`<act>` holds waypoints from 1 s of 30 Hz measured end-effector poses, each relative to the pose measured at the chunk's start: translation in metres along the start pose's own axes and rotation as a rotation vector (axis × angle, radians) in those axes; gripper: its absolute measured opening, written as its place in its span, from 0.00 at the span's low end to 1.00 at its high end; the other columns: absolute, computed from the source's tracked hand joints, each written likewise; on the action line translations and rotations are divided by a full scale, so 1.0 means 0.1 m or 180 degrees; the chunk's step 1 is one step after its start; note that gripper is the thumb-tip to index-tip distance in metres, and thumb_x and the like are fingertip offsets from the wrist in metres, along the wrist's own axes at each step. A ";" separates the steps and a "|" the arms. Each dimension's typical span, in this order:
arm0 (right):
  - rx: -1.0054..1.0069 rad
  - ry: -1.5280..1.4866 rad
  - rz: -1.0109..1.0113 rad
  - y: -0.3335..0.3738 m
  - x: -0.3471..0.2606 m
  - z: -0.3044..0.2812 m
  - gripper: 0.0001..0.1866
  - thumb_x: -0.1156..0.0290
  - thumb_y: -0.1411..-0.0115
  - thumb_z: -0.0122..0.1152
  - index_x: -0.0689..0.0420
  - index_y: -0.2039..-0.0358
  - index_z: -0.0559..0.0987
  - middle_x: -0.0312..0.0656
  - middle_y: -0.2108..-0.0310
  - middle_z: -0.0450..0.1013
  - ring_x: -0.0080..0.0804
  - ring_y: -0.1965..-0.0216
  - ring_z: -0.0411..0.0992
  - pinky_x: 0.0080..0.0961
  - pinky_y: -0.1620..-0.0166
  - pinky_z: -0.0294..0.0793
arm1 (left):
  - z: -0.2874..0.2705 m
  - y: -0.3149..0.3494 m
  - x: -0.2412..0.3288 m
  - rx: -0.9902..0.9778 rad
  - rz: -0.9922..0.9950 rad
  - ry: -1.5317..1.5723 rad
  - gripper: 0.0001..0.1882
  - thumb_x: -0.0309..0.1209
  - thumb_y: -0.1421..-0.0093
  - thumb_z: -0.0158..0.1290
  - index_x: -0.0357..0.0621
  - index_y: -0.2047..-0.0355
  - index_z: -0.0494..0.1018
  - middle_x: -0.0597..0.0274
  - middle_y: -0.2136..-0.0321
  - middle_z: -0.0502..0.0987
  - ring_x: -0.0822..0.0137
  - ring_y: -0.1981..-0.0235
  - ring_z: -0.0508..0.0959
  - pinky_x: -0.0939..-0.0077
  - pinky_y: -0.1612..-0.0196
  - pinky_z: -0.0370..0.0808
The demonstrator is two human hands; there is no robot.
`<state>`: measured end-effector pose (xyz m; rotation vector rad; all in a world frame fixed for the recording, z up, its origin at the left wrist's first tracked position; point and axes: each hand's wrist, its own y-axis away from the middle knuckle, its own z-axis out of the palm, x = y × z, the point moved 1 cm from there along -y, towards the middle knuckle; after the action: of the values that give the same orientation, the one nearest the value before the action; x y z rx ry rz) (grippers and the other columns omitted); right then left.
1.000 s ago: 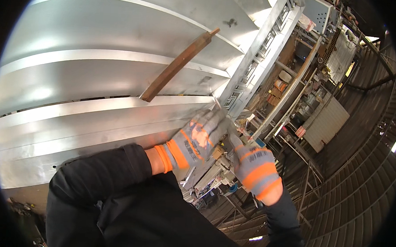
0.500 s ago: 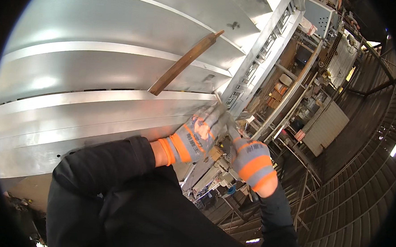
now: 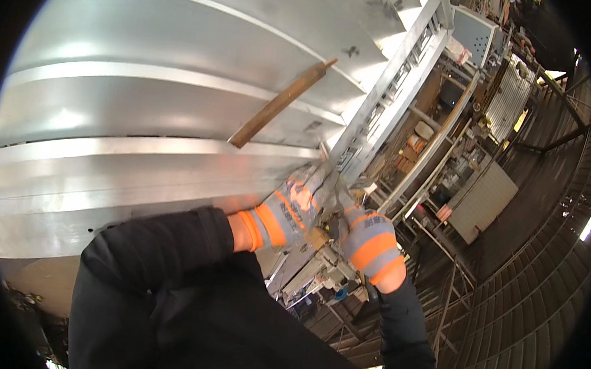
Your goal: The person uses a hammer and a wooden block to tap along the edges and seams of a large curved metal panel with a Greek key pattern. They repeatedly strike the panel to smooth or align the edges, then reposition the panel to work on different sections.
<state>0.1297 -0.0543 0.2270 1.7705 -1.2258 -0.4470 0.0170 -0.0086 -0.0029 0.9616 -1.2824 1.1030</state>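
My left hand (image 3: 298, 201), in a grey glove with orange bands, reaches to the corner of a silvery ribbed metal panel (image 3: 176, 171). Its fingers are closed around something hidden, just below a small thin piece (image 3: 324, 150) at the panel's end. Close beside it, my right hand (image 3: 368, 234), in a matching glove, is bent with its fingers closed. A dark rod-like end (image 3: 371, 293) shows under that wrist; whether the hand grips it, I cannot tell. Both sets of fingertips meet by the slotted metal frame (image 3: 379, 112). A brown wooden stick (image 3: 283, 104) lies across the panel's ribs.
Beyond the frame at right stand a long rail (image 3: 431, 148), a pale board (image 3: 485, 201) and a grey perforated box (image 3: 474, 32). Small clutter, including a light-coloured machine part (image 3: 314, 279), lies below my hands. Curved corrugated sheeting (image 3: 523, 303) fills the far right.
The view has shifted slightly, so the wooden stick sits a little lower and further right. My right hand has come slightly closer to the left. Both hands stay at the panel's corner.
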 end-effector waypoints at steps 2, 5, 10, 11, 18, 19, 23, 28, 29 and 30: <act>-0.0060 -0.0206 0.0201 -0.01 -0.01 -0.01 0.25 0.62 0.32 0.66 0.52 0.35 0.82 0.52 0.71 0.84 0.56 0.68 0.84 0.52 0.57 0.84 | -0.08 -0.03 0.01 -0.0093 0.0237 -0.0294 0.42 0.39 0.37 0.55 0.44 0.22 0.68 0.41 0.25 0.71 0.41 0.30 0.75 0.46 0.30 0.72; -0.0452 0.0079 0.0416 -0.03 0.00 -0.04 0.16 0.63 0.31 0.65 0.53 0.45 0.85 0.55 0.68 0.84 0.58 0.66 0.84 0.55 0.59 0.82 | -0.18 -0.06 0.06 -0.0299 0.0452 -0.1228 0.39 0.40 0.36 0.54 0.42 0.24 0.71 0.40 0.26 0.72 0.41 0.29 0.74 0.44 0.29 0.69; -0.0288 -0.0320 0.0282 -0.07 0.02 -0.16 0.28 0.69 0.31 0.65 0.50 0.30 0.79 0.54 0.69 0.83 0.60 0.68 0.82 0.52 0.62 0.81 | -0.21 -0.12 0.22 -0.0650 -0.0005 -0.0800 0.36 0.37 0.29 0.49 0.44 0.22 0.68 0.48 0.23 0.68 0.48 0.25 0.69 0.40 0.26 0.64; -0.0302 -0.0269 0.0218 -0.09 0.03 -0.18 0.26 0.69 0.30 0.66 0.51 0.32 0.80 0.54 0.70 0.82 0.60 0.69 0.81 0.52 0.63 0.80 | -0.21 -0.17 0.21 0.0127 0.0099 -0.0624 0.35 0.38 0.28 0.48 0.44 0.22 0.67 0.48 0.22 0.66 0.50 0.25 0.69 0.40 0.26 0.63; -0.0479 -0.0138 0.0079 -0.14 0.04 -0.28 0.29 0.63 0.28 0.60 0.48 0.27 0.76 0.50 0.74 0.83 0.53 0.70 0.83 0.54 0.52 0.82 | -0.06 0.01 0.02 -0.1109 0.0067 -0.1046 0.31 0.41 0.28 0.46 0.45 0.28 0.73 0.49 0.26 0.70 0.49 0.30 0.71 0.38 0.24 0.63; -0.0701 -0.0090 0.0139 -0.13 0.06 -0.31 0.28 0.63 0.29 0.60 0.50 0.29 0.77 0.51 0.73 0.83 0.54 0.69 0.83 0.53 0.52 0.83 | 0.01 0.03 0.02 -0.0577 0.0099 -0.1001 0.31 0.41 0.29 0.47 0.46 0.28 0.73 0.48 0.27 0.70 0.49 0.31 0.72 0.39 0.25 0.63; -0.0734 -0.0320 0.0246 -0.15 0.08 -0.35 0.35 0.64 0.30 0.61 0.47 0.23 0.72 0.52 0.71 0.84 0.57 0.66 0.84 0.54 0.48 0.83 | 0.24 0.07 0.06 -0.0805 0.0062 -0.1320 0.31 0.39 0.32 0.51 0.48 0.30 0.76 0.41 0.30 0.73 0.45 0.36 0.75 0.39 0.27 0.65; -0.0663 -0.0312 0.0310 -0.14 0.10 -0.30 0.24 0.67 0.31 0.68 0.51 0.35 0.82 0.55 0.73 0.81 0.58 0.70 0.81 0.51 0.64 0.79 | -0.09 -0.15 0.26 0.0149 -0.0130 -0.0511 0.26 0.40 0.33 0.53 0.46 0.38 0.79 0.42 0.46 0.79 0.41 0.42 0.77 0.30 0.32 0.68; -0.0299 -0.0389 0.0121 -0.13 0.10 -0.30 0.21 0.68 0.31 0.69 0.52 0.38 0.84 0.56 0.73 0.80 0.59 0.71 0.81 0.51 0.67 0.79 | -0.21 -0.22 0.29 0.0069 -0.0120 -0.0685 0.27 0.41 0.33 0.53 0.47 0.36 0.78 0.42 0.45 0.79 0.42 0.42 0.77 0.32 0.32 0.68; -0.0072 -0.0423 -0.0037 -0.15 0.11 -0.29 0.24 0.69 0.31 0.68 0.50 0.35 0.83 0.57 0.72 0.80 0.60 0.71 0.81 0.51 0.67 0.79 | -0.31 -0.28 0.31 -0.0291 -0.0134 -0.0865 0.28 0.43 0.32 0.54 0.47 0.35 0.77 0.42 0.44 0.78 0.43 0.42 0.77 0.34 0.32 0.68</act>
<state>0.1633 -0.0490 0.2321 1.7526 -1.2976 -0.5910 0.0504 0.0175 0.0272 1.0909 -1.5111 0.8944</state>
